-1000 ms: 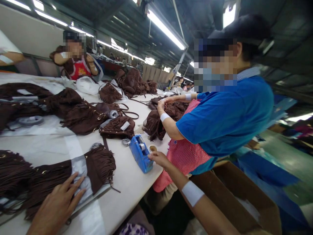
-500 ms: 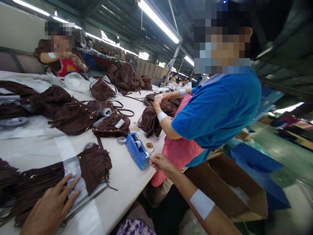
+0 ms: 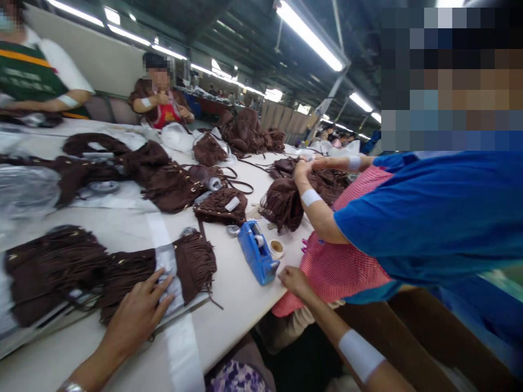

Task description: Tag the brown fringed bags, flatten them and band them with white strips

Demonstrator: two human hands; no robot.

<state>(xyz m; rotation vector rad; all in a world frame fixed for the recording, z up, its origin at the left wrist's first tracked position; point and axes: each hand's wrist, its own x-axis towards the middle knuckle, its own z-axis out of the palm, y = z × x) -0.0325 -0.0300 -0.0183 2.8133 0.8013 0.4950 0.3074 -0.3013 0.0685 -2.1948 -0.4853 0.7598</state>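
Observation:
My left hand (image 3: 141,305) lies flat with fingers spread on a brown fringed bag (image 3: 194,267) near the table's front. Under its fingertips is a pale, translucent wrapping strip (image 3: 166,258) that crosses the bag. Just off the cutter end of a blue tape dispenser (image 3: 257,253), the fingers of my right hand (image 3: 296,283) are pinched together. They seem to hold the tape's end, though the clear tape is hard to make out. A small roll of tape (image 3: 277,249) stands beside the dispenser.
Another fringed bag (image 3: 53,267) lies to the left. More brown bags (image 3: 171,185) cover the table's middle and back. A co-worker in a blue shirt (image 3: 429,218) stands close on the right, hands on bags. Two other people sit across the table. A cardboard box (image 3: 388,332) is below right.
The view has swung left, so the scene sits further right and another person shows at far left. My left hand stays on the bag; my right hand remains pinched by the dispenser.

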